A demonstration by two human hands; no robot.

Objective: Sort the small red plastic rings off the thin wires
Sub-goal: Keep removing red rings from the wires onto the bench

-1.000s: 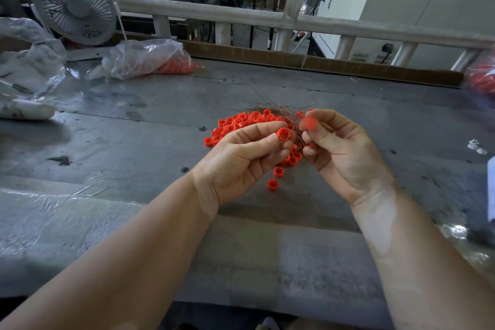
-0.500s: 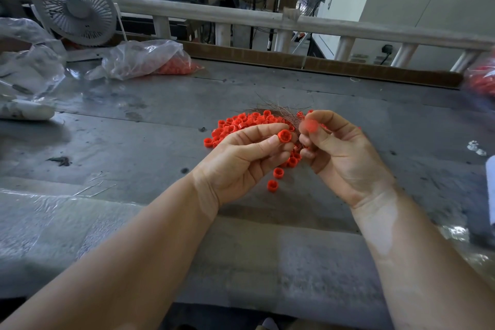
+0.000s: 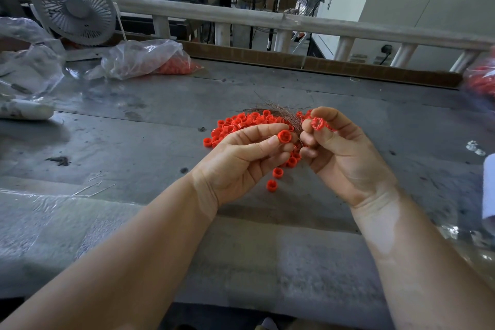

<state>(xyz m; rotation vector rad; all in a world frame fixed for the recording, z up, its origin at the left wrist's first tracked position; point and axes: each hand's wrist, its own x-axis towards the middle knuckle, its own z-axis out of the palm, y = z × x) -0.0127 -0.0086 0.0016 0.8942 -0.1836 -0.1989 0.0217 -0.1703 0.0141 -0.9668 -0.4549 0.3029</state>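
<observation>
At frame centre, the left hand [image 3: 241,163] pinches 1 red ring [image 3: 284,136], its opening facing the camera; the right hand [image 3: 345,158] pinches 1 notched ring [image 3: 318,124] just right of it. The wire bundle [image 3: 284,112] lies directly behind both, fanning toward upper left. Dozens of loose rings [image 3: 241,123] sit beyond the left fingertips, too many to count; 2 lie apart below

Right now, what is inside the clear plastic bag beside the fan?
Red rings show through the clear plastic bag at its right end; crumpled film hides the rest.
</observation>
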